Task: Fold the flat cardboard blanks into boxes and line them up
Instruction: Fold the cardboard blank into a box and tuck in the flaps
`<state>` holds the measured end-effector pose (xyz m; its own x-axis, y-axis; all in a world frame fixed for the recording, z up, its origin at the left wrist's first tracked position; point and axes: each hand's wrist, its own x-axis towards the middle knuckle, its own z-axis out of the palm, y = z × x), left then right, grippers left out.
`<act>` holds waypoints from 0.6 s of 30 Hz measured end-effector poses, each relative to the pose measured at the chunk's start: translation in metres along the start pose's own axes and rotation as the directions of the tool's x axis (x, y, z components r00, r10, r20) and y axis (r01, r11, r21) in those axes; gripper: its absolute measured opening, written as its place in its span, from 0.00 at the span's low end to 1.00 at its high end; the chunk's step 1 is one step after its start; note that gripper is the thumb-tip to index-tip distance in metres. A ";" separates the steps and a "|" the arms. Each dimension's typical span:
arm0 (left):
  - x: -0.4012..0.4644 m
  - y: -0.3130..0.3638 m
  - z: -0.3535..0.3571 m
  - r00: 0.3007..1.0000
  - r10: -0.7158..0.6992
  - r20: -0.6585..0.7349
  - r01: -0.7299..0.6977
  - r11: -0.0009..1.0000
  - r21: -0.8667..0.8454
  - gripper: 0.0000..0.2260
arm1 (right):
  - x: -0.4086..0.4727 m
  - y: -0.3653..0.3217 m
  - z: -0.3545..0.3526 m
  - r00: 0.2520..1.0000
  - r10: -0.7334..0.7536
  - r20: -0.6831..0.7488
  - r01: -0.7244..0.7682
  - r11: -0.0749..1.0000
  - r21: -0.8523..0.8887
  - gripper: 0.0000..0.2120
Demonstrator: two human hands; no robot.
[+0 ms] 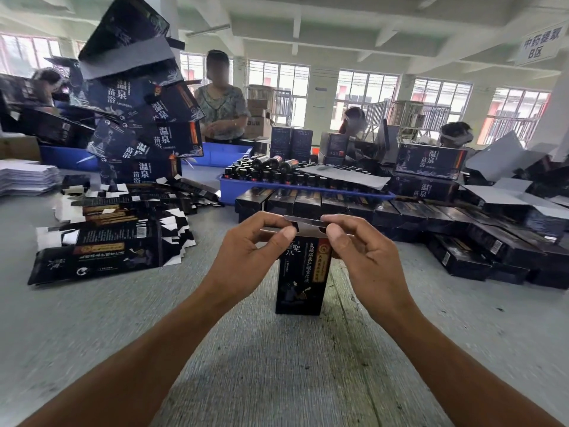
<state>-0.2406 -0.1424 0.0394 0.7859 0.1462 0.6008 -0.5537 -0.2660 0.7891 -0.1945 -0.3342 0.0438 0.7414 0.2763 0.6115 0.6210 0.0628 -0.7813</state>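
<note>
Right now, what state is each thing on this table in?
Box in hand: upright, top flap unclosed.
Left hand: pinching the flap.
Right hand: pinching the flap.
Flat blanks: unfolded, loosely piled.
Folded boxes: closed, lying in rows.
Blue tray: full of dark bottles.

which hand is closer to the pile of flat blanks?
Left. The left hand pinches the box flap on the side facing the flat blanks; the right hand is farther away.

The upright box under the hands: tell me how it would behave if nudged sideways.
The upright box is tall on a narrow base, so it probably tips easily. It looks like thin, empty cardboard, likely light and apt to slide. Both hands, left hand and right hand, pinch its top flap, which steadies it.
</note>
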 end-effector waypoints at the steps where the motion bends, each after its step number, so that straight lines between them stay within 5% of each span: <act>1: 0.000 0.000 0.000 1.000 -0.007 -0.003 0.007 1.000 -0.010 0.09 | 0.000 0.001 0.000 1.000 0.012 0.001 -0.012 1.000 0.010 0.09; 18: -0.002 0.002 0.005 0.997 -0.045 -0.056 0.041 0.996 -0.078 0.02 | 0.002 0.002 -0.005 0.999 -0.002 -0.046 0.001 1.000 -0.012 0.10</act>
<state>-0.2417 -0.1477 0.0391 0.7936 0.2111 0.5707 -0.5410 -0.1846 0.8205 -0.1909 -0.3389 0.0443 0.7513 0.2319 0.6179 0.6247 0.0520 -0.7791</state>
